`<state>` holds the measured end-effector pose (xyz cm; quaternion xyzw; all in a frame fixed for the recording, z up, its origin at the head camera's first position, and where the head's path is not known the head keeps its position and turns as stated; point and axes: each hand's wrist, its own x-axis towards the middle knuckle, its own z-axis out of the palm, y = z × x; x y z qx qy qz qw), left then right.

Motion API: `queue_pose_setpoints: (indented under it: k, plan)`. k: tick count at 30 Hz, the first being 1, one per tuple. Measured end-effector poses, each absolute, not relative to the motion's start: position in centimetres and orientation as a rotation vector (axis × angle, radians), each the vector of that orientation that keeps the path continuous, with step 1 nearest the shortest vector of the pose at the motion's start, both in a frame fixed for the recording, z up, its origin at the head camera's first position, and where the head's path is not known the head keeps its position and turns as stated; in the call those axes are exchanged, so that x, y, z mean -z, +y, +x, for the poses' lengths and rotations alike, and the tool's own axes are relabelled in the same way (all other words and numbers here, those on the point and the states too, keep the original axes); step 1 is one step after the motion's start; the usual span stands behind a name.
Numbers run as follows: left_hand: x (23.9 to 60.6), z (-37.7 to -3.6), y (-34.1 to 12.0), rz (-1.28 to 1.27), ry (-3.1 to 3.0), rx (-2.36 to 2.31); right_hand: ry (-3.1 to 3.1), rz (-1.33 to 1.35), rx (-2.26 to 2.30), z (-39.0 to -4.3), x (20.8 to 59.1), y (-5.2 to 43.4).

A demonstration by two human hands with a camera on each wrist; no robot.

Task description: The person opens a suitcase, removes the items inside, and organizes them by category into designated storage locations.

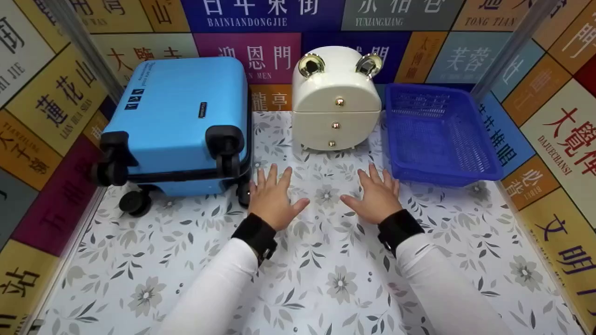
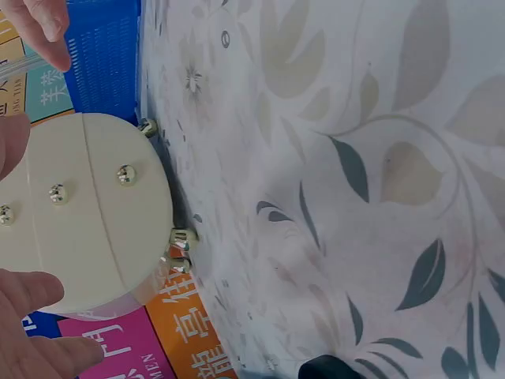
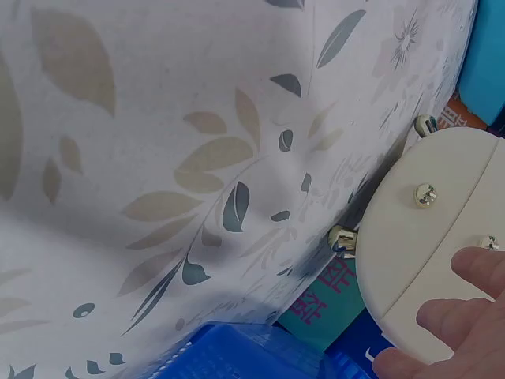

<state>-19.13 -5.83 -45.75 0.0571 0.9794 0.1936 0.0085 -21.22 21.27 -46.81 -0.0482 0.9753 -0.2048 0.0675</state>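
Your left hand (image 1: 271,197) and right hand (image 1: 376,196) lie flat and spread on the flowered table cover (image 1: 326,279), holding nothing, just short of the round cream drawer box (image 1: 336,98) that stands at the far middle. The blue suitcase (image 1: 179,123) stands left, the blue basket (image 1: 437,132) right. That box looks light, so a one-handed tug on a small gold knob (image 1: 335,125) could tip it toward you.

left hand (image 1: 272,197) flat, right hand (image 1: 377,197) flat
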Motion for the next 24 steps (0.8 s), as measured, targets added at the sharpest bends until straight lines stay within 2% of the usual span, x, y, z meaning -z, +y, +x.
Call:
queue_pose_setpoints:
  k: [8,17,24]
  plan:
    - [42.5,-19.5,-8.1,0.229,3.259,-0.724,2.901,-0.14,0.626,-21.2,47.0,21.3]
    - [40.8,-22.3,-13.1,-0.291,3.267,-0.704,2.913,-0.158,0.611,-21.3,47.3,21.3]
    - [41.1,-23.3,-14.0,-0.378,3.29,-0.801,2.903,-0.16,0.609,-21.4,47.4,21.2]
